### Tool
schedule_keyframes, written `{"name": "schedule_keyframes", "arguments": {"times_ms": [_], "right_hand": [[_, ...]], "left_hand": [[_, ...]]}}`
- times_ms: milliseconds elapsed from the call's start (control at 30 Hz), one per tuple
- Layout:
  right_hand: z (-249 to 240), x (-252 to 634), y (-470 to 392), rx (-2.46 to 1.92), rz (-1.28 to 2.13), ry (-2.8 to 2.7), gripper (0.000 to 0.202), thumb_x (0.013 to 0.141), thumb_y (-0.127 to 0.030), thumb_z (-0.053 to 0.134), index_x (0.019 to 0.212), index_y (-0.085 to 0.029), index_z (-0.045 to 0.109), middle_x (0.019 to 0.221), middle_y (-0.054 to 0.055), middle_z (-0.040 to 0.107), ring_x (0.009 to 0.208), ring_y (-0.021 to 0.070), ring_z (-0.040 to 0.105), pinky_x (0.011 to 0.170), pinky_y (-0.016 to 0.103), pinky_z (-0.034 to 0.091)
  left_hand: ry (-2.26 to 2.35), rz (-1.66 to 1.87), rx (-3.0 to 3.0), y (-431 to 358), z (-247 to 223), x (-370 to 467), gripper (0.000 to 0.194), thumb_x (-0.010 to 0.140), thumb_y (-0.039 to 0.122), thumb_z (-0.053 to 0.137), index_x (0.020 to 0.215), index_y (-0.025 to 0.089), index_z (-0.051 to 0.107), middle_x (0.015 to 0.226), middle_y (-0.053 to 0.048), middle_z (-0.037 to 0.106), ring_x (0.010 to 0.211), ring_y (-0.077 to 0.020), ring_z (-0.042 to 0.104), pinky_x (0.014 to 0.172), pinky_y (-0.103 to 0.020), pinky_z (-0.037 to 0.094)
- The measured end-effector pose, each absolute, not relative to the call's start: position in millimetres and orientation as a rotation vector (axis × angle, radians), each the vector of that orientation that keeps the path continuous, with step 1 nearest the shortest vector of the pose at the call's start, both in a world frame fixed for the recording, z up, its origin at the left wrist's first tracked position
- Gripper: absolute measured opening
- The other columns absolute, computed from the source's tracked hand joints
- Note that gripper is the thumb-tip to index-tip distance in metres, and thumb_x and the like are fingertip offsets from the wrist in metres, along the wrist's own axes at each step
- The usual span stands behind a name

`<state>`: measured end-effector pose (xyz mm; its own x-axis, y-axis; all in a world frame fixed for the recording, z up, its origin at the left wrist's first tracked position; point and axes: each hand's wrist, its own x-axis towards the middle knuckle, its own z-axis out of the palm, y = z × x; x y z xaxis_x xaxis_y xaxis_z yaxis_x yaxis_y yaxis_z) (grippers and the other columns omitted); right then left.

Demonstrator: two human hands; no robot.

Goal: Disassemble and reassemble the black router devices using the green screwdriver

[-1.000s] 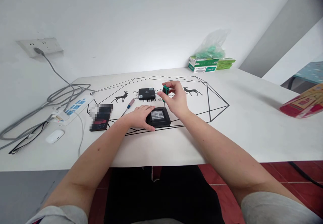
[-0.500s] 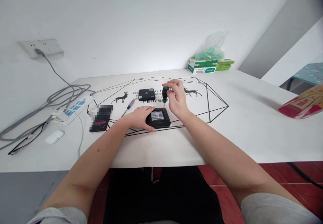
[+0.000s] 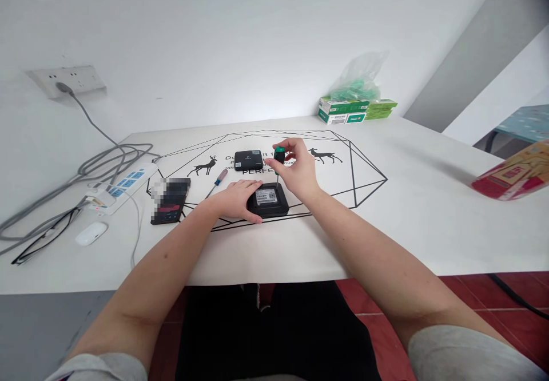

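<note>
A black, box-shaped electronic device (image 3: 278, 205) lies on the table with a white label facing up. My left hand (image 3: 240, 199) grips its left side, thumb at the near edge and fingers at the far edge. In my right hand (image 3: 295, 168) is a green-and-black screwdriver (image 3: 279, 155), held nearly upright between thumb and fingers. Its thin shaft reaches down to the device's far right corner; whether the tip sits in a screw is too small to tell. Behind the device lies a flat black square piece (image 3: 249, 161) with small stickers. A second screwdriver (image 3: 221, 178) rests beyond my left hand.
At the left are a phone (image 3: 176, 201), a white power strip (image 3: 126, 186) with grey cables, glasses (image 3: 47, 235) and a white earbud case (image 3: 92, 233). Green-and-white boxes (image 3: 343, 111) under a plastic bag stand against the wall. A red-and-yellow package (image 3: 512, 172) sits at the right.
My right hand's fingers have shifted around the screwdriver handle, with the thumb now stretched further left. The screwdriver stays at the same corner, and my left hand keeps its hold on the device.
</note>
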<state>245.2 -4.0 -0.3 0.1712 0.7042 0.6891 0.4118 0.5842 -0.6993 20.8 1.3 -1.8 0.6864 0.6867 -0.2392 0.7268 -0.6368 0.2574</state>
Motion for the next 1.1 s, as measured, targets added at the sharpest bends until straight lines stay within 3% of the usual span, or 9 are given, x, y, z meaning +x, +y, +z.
{"name": "schedule_keyframes", "arguments": {"times_ms": [200,467,600,700,867,1000,1100], "right_hand": [[-1,244,-7,-0.928,0.333,-1.525,0.031,0.089,-0.032,0.074,0.114,-0.030,0.055,0.123,0.005,0.081,0.104,0.0245,0.076,0.096,0.051,0.060],[-6,251,4,-0.854,0.075,-1.544,0.033,0.093,-0.017,0.053,0.118,-0.029,0.070,0.126,0.010,0.068,0.122,0.0292,0.066,0.093,0.050,0.061],[-5,252,5,-0.835,-0.022,-1.525,0.037,0.095,-0.012,0.048,0.111,-0.031,0.075,0.107,0.007,0.059,0.103,0.0255,0.064,0.092,0.051,0.060],[-4,250,3,-0.828,-0.023,-1.515,0.038,0.095,-0.010,0.045,0.111,-0.029,0.074,0.103,0.006,0.058,0.095,0.0230,0.063,0.087,0.048,0.060],[-2,248,0,-0.890,0.086,-1.488,0.013,0.097,-0.027,0.061,0.109,-0.027,0.066,0.107,0.006,0.067,0.097,0.0235,0.066,0.081,0.043,0.060],[-3,248,2,-0.978,0.200,-1.462,0.034,0.085,-0.038,0.082,0.109,-0.028,0.060,0.106,0.003,0.070,0.087,0.0213,0.066,0.080,0.043,0.061],[-3,248,2,-1.004,0.206,-1.466,0.035,0.084,-0.035,0.081,0.110,-0.028,0.059,0.108,0.003,0.075,0.091,0.0224,0.069,0.087,0.046,0.061]], "left_hand": [[1.102,-0.162,2.579,3,-3,21,0.127,0.079,0.083,0.073,0.178,0.023,0.019,0.184,-0.014,0.024,0.168,-0.0405,0.022,0.134,-0.052,0.024],[1.109,-0.162,2.572,3,-4,21,0.129,0.078,0.084,0.073,0.177,0.022,0.020,0.184,-0.015,0.024,0.167,-0.0414,0.023,0.134,-0.051,0.023],[1.112,-0.165,2.570,3,-4,20,0.128,0.077,0.085,0.072,0.178,0.025,0.019,0.185,-0.013,0.024,0.168,-0.0418,0.023,0.134,-0.052,0.024],[1.107,-0.164,2.564,4,-4,20,0.129,0.077,0.085,0.072,0.178,0.028,0.017,0.185,-0.012,0.022,0.168,-0.0425,0.021,0.134,-0.054,0.024],[1.109,-0.168,2.562,4,-4,20,0.129,0.078,0.084,0.072,0.178,0.025,0.018,0.185,-0.013,0.022,0.168,-0.0418,0.022,0.134,-0.053,0.023],[1.105,-0.174,2.573,3,-3,21,0.128,0.078,0.084,0.072,0.178,0.025,0.018,0.185,-0.013,0.022,0.168,-0.0417,0.023,0.134,-0.053,0.024],[1.110,-0.175,2.571,3,-3,21,0.129,0.078,0.085,0.071,0.178,0.025,0.018,0.185,-0.012,0.022,0.168,-0.0422,0.022,0.134,-0.053,0.025]]}}
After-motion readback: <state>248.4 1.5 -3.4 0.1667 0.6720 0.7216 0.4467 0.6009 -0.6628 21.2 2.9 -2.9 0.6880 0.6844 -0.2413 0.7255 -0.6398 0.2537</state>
